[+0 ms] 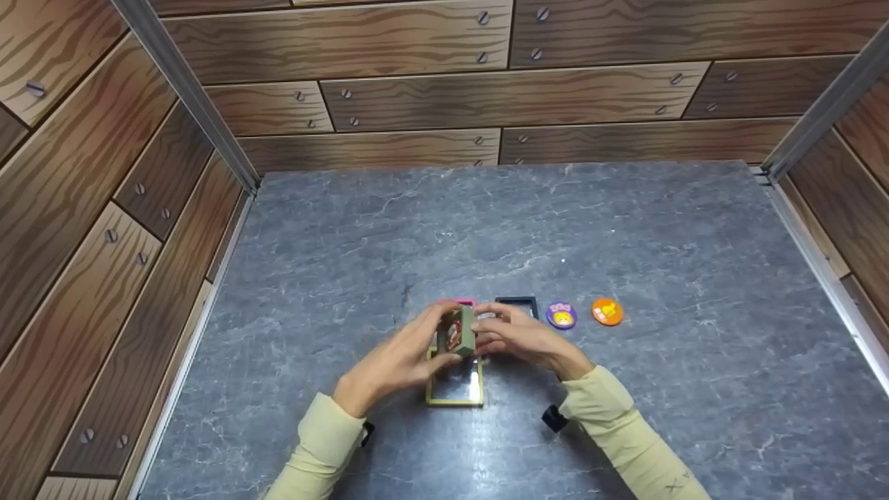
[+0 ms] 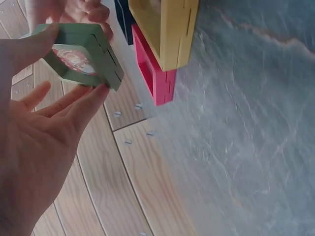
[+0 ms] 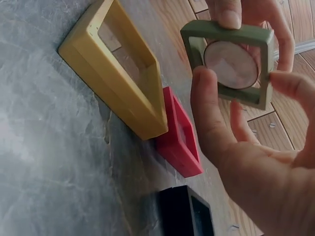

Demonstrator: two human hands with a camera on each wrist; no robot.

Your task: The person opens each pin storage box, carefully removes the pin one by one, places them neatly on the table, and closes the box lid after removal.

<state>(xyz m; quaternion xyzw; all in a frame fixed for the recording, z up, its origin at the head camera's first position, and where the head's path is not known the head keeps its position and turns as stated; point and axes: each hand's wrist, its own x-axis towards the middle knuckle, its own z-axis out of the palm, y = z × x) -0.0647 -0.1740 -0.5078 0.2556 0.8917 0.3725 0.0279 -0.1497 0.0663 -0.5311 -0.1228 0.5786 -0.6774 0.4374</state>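
Note:
A small green square display frame (image 1: 467,333) is held up above the table, a round badge (image 2: 74,60) with a reddish picture standing inside its window. My left hand (image 1: 403,351) grips the frame by opposite edges, thumb on one and fingertips on the other. On its other side, my right hand (image 1: 521,335) has its fingertips on the frame; in the right wrist view, the badge's plain back (image 3: 231,65) faces this hand, with one fingertip over the frame's lower edge and another at its side. Beneath the hands lies a yellow frame (image 1: 455,403) with a clear window.
A pink frame (image 3: 179,135), partly hidden in the head view, stands beyond the yellow one. To its right are a black frame (image 1: 517,300), a purple round badge (image 1: 561,315) and an orange round badge (image 1: 607,312). Wood-patterned panels (image 1: 417,101) surround the grey marbled table (image 1: 333,243).

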